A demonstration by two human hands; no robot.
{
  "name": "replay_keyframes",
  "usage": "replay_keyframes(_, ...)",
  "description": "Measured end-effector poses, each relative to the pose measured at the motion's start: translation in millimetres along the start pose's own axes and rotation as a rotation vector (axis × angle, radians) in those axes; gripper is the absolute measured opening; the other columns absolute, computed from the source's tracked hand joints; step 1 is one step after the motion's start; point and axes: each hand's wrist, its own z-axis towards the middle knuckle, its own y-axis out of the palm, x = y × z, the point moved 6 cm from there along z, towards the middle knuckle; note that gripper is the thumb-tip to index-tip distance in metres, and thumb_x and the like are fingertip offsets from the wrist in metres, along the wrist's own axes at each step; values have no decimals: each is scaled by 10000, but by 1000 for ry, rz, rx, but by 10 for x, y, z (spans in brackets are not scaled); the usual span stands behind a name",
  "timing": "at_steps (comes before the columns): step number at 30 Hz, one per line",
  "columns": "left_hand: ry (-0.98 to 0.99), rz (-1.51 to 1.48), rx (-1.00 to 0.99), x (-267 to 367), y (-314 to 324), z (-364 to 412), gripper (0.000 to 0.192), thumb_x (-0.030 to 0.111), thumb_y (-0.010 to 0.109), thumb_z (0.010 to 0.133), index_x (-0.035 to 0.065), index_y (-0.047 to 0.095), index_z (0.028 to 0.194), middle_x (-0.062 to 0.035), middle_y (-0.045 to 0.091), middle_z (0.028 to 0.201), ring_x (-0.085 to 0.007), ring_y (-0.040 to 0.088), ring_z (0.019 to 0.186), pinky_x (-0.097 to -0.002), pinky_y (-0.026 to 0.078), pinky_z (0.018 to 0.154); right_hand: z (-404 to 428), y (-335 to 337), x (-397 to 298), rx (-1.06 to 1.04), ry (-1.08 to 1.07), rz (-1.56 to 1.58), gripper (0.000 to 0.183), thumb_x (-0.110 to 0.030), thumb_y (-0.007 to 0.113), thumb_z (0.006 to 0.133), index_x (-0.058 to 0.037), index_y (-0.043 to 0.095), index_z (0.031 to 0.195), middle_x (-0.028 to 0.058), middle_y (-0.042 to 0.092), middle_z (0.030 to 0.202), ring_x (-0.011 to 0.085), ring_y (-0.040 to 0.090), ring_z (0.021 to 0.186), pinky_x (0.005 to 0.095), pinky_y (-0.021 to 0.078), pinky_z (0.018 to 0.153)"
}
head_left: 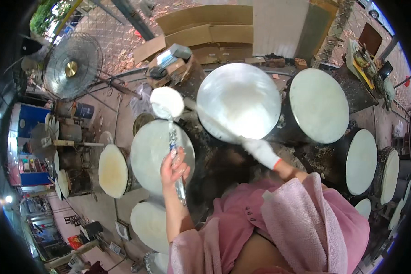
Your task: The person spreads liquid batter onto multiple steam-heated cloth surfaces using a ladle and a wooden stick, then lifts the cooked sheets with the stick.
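Observation:
My left hand (175, 165) is bare and grips the handle of a ladle (173, 135), whose round bowl holds a white substance. Beneath the ladle is a round griddle (147, 154) with a pale surface. My right hand (261, 152) wears a white glove with an orange cuff. Its fingers are closed on the handle of a long, flat tool (219, 126), blurred, which reaches up and left across the edge of a shiny, round metal pan (239, 99). The pan stands ahead of me, tilted. What kind of tool it is, I cannot tell.
Several round griddles with pale tops, one (319, 106) at the upper right and another (113, 171) at the left, surround me. A standing fan (71, 69) is at the upper left. Cardboard (226, 34) and a filled box (191, 73) lie beyond the pan. A cluttered table (352, 94) stands far right.

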Motion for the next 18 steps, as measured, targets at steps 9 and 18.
replay_keyframes(9, 43, 319, 201, -1332, 415, 2211, 235, 230, 541, 915, -1, 533, 873, 11, 408, 569, -83, 328, 378, -244, 281, 384, 338, -1471, 614, 383, 193, -418, 425, -335, 494, 887, -149, 476, 1268, 199, 608, 875, 349, 594, 833, 445, 469, 732)
replay_keyframes(18, 874, 1450, 535, -861, 444, 1897, 178, 143, 586, 884, 5, 481, 920, -42, 485, 639, -103, 440, 414, -257, 370, 378, 367, -1210, 946, 444, 210, 315, 375, -336, 534, 888, -145, 570, 1208, 103, 598, 704, 220, 572, 603, 369, 483, 616)
